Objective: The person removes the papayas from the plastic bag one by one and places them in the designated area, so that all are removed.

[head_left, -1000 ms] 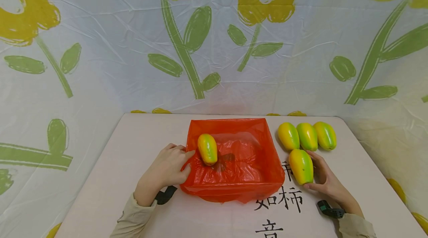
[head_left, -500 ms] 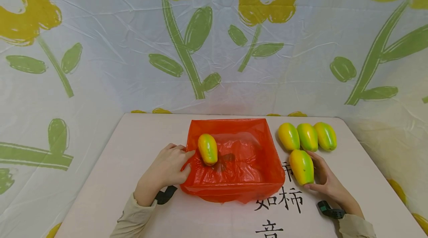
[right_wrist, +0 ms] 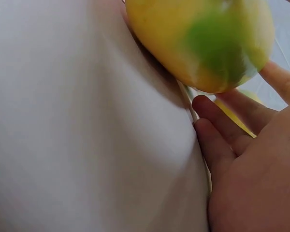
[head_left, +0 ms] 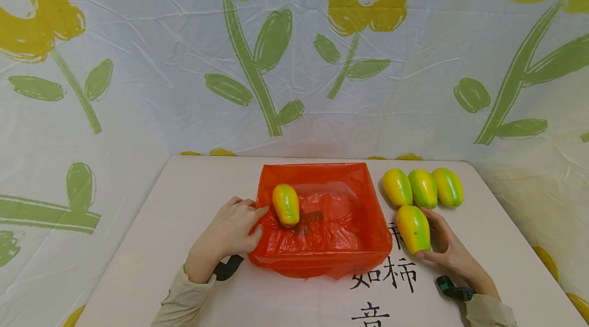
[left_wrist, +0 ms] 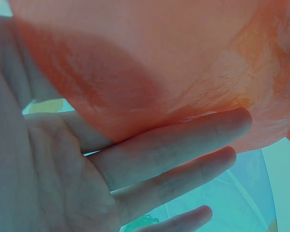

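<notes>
A red plastic bag (head_left: 322, 260), spread wide like a box, sits mid-table with one yellow-green papaya (head_left: 286, 206) inside at its left. At the bag's left wall is my left hand (head_left: 232, 227); its index finger and thumb reach over the rim. The left wrist view has its other fingers (left_wrist: 174, 145) straight against the red plastic. To the right of the bag, my right hand (head_left: 453, 250) holds another papaya (head_left: 413, 229) between thumb and fingers. That fruit (right_wrist: 203, 38) fills the top of the right wrist view, the lower fingers beneath it.
Three more papayas (head_left: 423, 188) stand in a row at the table's back right, just behind the held one. Black printed characters (head_left: 399, 272) mark the pale tabletop (head_left: 184, 179). A flower-patterned cloth (head_left: 317, 122) rises behind and at both sides.
My right hand and the papaya in it have shifted very slightly left. The left hand and the bag have not visibly moved.
</notes>
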Action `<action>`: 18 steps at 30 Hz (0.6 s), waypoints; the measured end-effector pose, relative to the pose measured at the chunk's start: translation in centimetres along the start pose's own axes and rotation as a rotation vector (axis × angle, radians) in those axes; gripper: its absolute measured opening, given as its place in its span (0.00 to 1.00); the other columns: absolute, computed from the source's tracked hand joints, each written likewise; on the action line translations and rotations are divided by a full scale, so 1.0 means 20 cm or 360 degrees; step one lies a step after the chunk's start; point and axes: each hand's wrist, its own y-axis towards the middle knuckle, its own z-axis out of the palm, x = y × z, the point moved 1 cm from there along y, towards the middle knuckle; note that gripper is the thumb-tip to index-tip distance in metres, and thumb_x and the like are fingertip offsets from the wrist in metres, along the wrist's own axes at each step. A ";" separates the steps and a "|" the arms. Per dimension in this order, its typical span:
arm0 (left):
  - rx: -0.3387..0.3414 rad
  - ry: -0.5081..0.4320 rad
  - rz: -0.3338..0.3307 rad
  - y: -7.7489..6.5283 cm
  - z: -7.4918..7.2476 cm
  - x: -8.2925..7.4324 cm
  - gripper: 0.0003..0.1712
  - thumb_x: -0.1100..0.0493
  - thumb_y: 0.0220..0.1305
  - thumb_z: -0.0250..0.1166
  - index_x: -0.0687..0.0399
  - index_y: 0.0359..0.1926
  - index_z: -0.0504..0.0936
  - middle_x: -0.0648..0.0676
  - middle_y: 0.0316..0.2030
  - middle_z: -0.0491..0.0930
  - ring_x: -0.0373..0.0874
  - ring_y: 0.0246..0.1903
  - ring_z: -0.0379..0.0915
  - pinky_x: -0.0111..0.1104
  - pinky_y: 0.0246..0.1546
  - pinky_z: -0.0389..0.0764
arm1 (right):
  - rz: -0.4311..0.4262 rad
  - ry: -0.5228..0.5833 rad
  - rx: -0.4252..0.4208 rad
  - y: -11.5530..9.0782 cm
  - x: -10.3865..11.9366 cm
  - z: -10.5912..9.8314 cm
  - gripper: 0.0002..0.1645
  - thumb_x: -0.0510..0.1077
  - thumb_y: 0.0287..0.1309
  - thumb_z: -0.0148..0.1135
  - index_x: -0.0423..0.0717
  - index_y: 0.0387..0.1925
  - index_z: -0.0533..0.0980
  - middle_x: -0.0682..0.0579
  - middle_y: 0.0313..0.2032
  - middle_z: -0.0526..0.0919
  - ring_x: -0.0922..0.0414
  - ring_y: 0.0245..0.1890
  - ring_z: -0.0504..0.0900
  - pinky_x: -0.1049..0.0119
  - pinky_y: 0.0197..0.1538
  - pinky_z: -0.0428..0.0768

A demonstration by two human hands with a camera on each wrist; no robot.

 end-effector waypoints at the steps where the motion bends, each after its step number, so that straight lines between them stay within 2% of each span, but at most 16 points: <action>1: -0.0002 0.0000 0.0002 0.00 0.00 0.00 0.23 0.57 0.55 0.63 0.61 0.52 0.85 0.57 0.39 0.87 0.55 0.48 0.79 0.50 0.53 0.73 | 0.0003 -0.0003 0.0003 0.00 0.00 0.00 0.64 0.28 0.43 0.72 0.40 0.76 0.44 0.60 0.71 0.56 0.72 0.67 0.56 0.86 0.61 0.56; 18: -0.0013 0.0020 0.0016 0.00 0.00 0.00 0.23 0.58 0.54 0.62 0.61 0.51 0.85 0.57 0.38 0.87 0.55 0.47 0.79 0.50 0.52 0.74 | -0.0002 -0.0018 0.0010 0.00 -0.01 -0.01 0.64 0.27 0.44 0.71 0.41 0.76 0.43 0.60 0.71 0.55 0.72 0.67 0.56 0.86 0.60 0.56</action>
